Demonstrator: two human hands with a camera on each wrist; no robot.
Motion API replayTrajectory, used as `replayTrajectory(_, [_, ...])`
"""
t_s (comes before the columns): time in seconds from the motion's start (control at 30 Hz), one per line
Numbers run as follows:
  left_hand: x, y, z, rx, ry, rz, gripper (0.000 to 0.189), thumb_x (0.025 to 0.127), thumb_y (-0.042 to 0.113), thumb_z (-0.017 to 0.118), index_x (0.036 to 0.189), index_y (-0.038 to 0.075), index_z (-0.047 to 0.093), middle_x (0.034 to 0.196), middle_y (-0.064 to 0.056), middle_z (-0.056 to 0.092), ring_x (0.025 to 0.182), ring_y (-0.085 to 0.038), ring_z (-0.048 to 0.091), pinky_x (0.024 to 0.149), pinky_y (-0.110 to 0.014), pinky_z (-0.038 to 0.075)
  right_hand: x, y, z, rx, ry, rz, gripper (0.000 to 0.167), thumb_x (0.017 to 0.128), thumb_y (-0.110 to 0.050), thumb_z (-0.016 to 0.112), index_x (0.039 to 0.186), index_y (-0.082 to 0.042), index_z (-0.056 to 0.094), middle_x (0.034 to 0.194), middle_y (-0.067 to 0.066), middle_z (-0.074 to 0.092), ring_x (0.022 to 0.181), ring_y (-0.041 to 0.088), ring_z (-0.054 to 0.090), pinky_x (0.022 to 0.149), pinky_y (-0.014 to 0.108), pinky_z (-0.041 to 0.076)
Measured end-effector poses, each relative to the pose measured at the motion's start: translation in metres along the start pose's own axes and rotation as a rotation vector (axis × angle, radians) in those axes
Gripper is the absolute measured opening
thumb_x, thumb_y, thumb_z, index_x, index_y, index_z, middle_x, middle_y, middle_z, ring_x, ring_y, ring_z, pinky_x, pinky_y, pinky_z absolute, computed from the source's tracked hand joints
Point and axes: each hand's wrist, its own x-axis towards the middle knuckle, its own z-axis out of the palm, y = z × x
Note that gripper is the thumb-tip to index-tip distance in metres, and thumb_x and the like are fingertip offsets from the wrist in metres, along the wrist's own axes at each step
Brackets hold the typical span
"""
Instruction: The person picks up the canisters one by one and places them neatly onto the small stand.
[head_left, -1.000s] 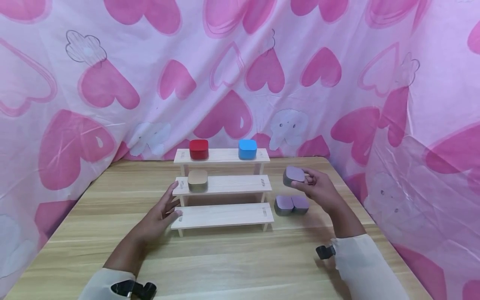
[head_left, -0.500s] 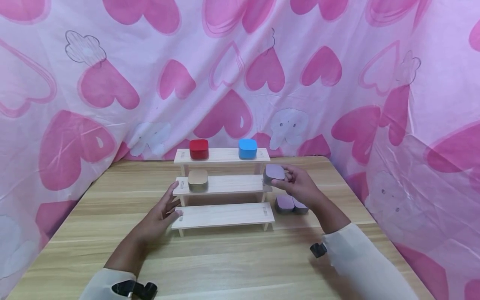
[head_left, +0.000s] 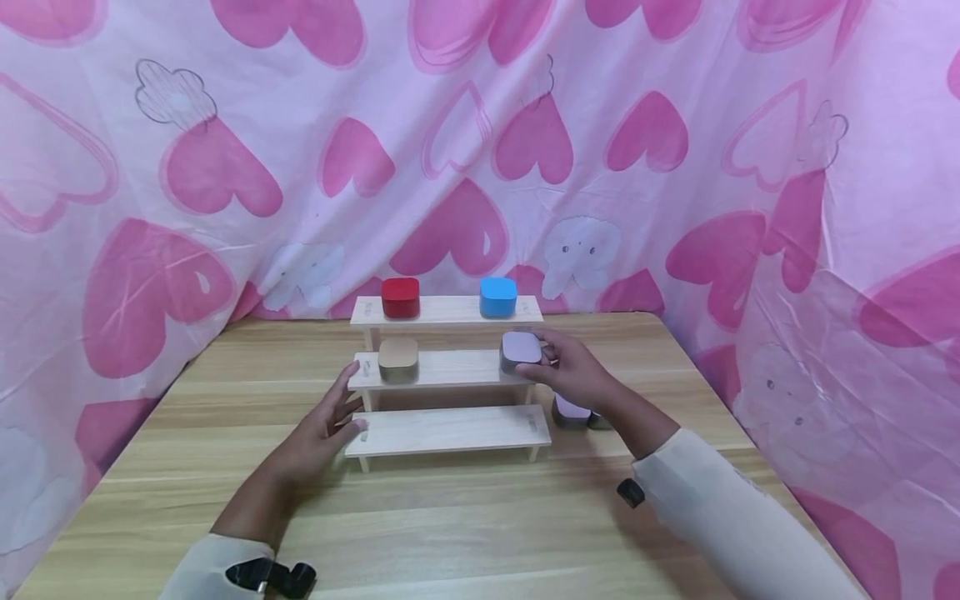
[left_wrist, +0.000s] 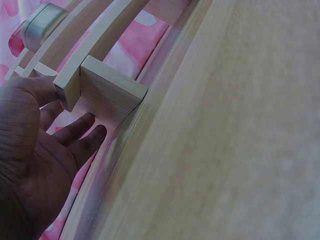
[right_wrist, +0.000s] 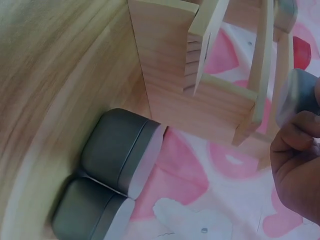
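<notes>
My right hand [head_left: 573,367] pinches a small rounded-square tin with a lavender lid [head_left: 520,351] at the right end of the middle shelf [head_left: 461,367]. Whether its base touches the wood cannot be told. At the left end of the three-step wooden rack, my left hand [head_left: 318,433] has its thumb on the lowest shelf [head_left: 450,431] and its forefinger by the middle one; the other fingers [left_wrist: 85,142] extend loosely. A beige-lidded tin [head_left: 398,360] sits on the middle shelf's left. Above, a red tin [head_left: 401,298] and a blue tin [head_left: 498,297] stand on the top shelf [head_left: 450,309].
Two more lavender-lidded tins [right_wrist: 120,150] stand side by side on the table [head_left: 450,533] right of the rack, partly behind my right hand in the head view. A pink heart-patterned cloth [head_left: 450,125] hangs around the table's back and sides.
My right hand has carried the lavender-lidded tin leftward, from beside the rack to over the middle shelf's right end. The left hand stays in place.
</notes>
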Motion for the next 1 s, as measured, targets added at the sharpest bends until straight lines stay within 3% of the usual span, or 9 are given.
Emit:
replayTrajectory(0.2, [-0.001, 0.0, 0.0, -0.018, 0.003, -0.018, 0.089, 0.114, 0.025, 0.06, 0.173, 0.052, -0.001, 0.184, -0.02, 0.012, 0.163, -0.052, 0.033, 0.126, -0.07, 0.036, 0.008, -0.007, 0.007, -0.024, -0.021, -0.009, 0.069, 0.101, -0.031, 0.082, 0.162, -0.018, 0.053, 0.148, 0.012, 0.065, 0.121, 0.032, 0.065, 0.095, 0.039, 0.064])
replayTrajectory(0.4, [-0.002, -0.001, 0.001, -0.016, 0.002, 0.007, 0.089, 0.114, 0.022, 0.06, 0.173, 0.05, 0.0, 0.183, -0.023, 0.014, 0.161, -0.054, 0.035, 0.124, -0.072, 0.038, 0.014, -0.013, 0.014, -0.054, -0.067, 0.0, 0.073, 0.1, -0.034, 0.082, 0.163, -0.015, 0.05, 0.144, 0.012, 0.067, 0.12, 0.031, 0.067, 0.095, 0.038, 0.063])
replayTrajectory(0.7, [-0.002, 0.002, 0.0, -0.015, -0.002, 0.004, 0.089, 0.114, 0.023, 0.06, 0.172, 0.052, -0.001, 0.184, -0.022, 0.012, 0.162, -0.054, 0.034, 0.125, -0.071, 0.038, 0.021, -0.019, 0.019, -0.148, -0.09, 0.025, 0.062, 0.102, -0.032, 0.08, 0.156, -0.017, 0.054, 0.141, 0.009, 0.068, 0.124, 0.03, 0.067, 0.106, 0.048, 0.063])
replayTrajectory(0.9, [0.0, -0.001, 0.0, -0.016, -0.007, 0.031, 0.089, 0.114, 0.023, 0.06, 0.174, 0.049, -0.001, 0.184, -0.023, 0.01, 0.161, -0.054, 0.036, 0.124, -0.072, 0.039, 0.023, -0.019, 0.019, -0.179, -0.095, 0.048, 0.063, 0.101, -0.032, 0.081, 0.155, -0.016, 0.053, 0.141, 0.009, 0.067, 0.125, 0.03, 0.067, 0.107, 0.048, 0.063])
replayTrajectory(1.0, [0.0, 0.001, 0.0, -0.017, -0.004, 0.008, 0.089, 0.114, 0.025, 0.061, 0.174, 0.049, -0.001, 0.184, -0.022, 0.01, 0.161, -0.054, 0.035, 0.125, -0.073, 0.036, 0.024, -0.017, 0.019, -0.192, -0.1, 0.048, 0.062, 0.101, -0.033, 0.081, 0.154, -0.016, 0.053, 0.141, 0.01, 0.067, 0.125, 0.03, 0.067, 0.107, 0.048, 0.063])
